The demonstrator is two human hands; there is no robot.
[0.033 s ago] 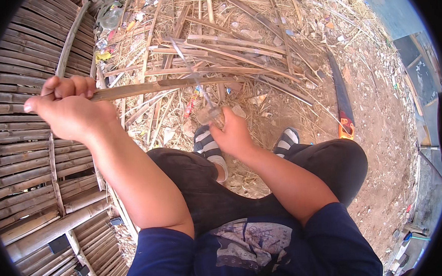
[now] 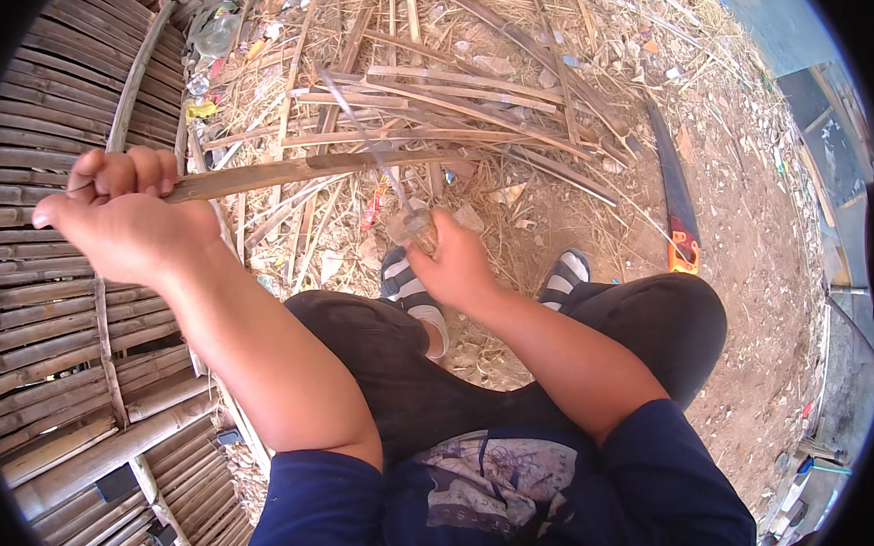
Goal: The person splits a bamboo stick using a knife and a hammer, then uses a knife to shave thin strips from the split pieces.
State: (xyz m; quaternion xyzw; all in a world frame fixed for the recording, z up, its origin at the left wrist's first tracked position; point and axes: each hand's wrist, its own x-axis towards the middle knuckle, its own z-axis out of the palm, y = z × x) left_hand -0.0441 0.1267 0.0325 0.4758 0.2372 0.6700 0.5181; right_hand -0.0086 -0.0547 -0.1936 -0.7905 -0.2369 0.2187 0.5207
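My left hand (image 2: 133,215) is out at the left with its fingers curled round the near end of a long bamboo strip (image 2: 244,179). The strip points right, across the pile in front of my knees. My right hand (image 2: 456,264), between my knees, grips the handle of a long, thin-bladed knife (image 2: 362,129). Its blade slants up and to the left, crossing the bamboo strip near the middle of the view. Whether the edge touches the strip, I cannot tell. Split bamboo strips (image 2: 447,94) lie in a loose heap beyond both hands.
On the ground at the right rests a handsaw (image 2: 671,182) with an orange handle. A slatted bamboo wall (image 2: 35,245) rises close on my left. Straw, chips and litter cover the ground ahead. My sandalled feet (image 2: 408,284) are just below the knife.
My left hand has shifted slightly left, drawing the bamboo strip with it. The knife in my right hand has also moved a little left.
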